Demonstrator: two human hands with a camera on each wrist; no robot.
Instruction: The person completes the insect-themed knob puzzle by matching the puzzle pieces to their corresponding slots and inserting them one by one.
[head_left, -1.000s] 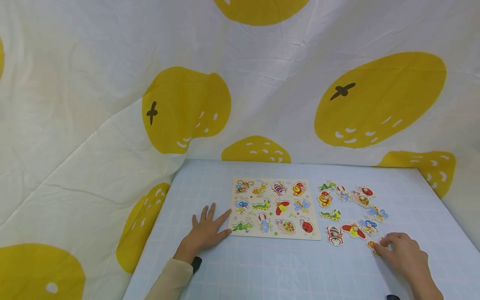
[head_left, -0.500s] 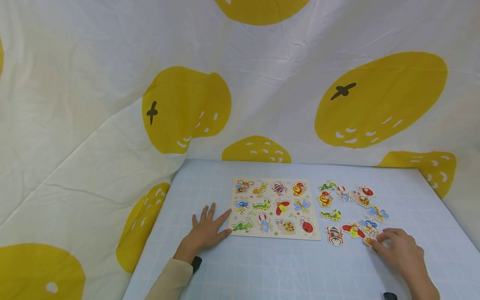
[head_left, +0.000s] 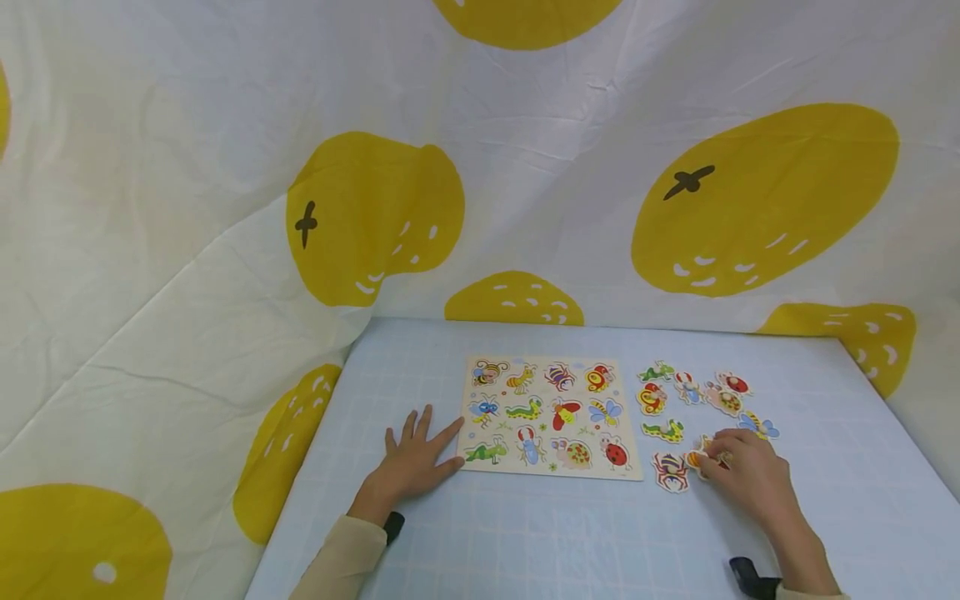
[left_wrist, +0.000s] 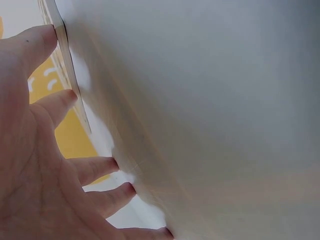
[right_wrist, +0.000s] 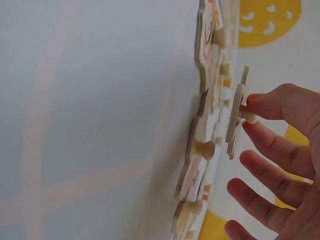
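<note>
My left hand (head_left: pixel 408 462) lies on the table with fingers spread; its thumb and index fingertip touch the left edge of the wooden insect puzzle board (head_left: pixel 517 472). My right hand (head_left: pixel 753 479) pinches an orange-striped insect puzzle piece (head_left: pixel 694 461) by its small knob, between thumb and index finger. In the right wrist view that piece (right_wrist: pixel 235 117) is tilted on edge and raised clear of the pieces on the table, the other fingers apart from it. Just left lies the spider piece (head_left: pixel 670 472). The red-winged and blue insect pieces are mostly hidden by the held piece and hand.
Right of the board lie several knobbed pieces: caterpillar (head_left: pixel 663 431), grasshopper (head_left: pixel 657 372), beetle (head_left: pixel 687 388), snail (head_left: pixel 722 400), ladybug (head_left: pixel 734 382) and blue-winged insect (head_left: pixel 759 426). A patterned cloth (head_left: pixel 540 208) hangs behind the blue-checked table (head_left: pixel 570 542).
My right hand has moved left and slightly away from me, lifting the orange-striped puzzle piece over the red-winged piece. My left hand and the board have stayed put.
</note>
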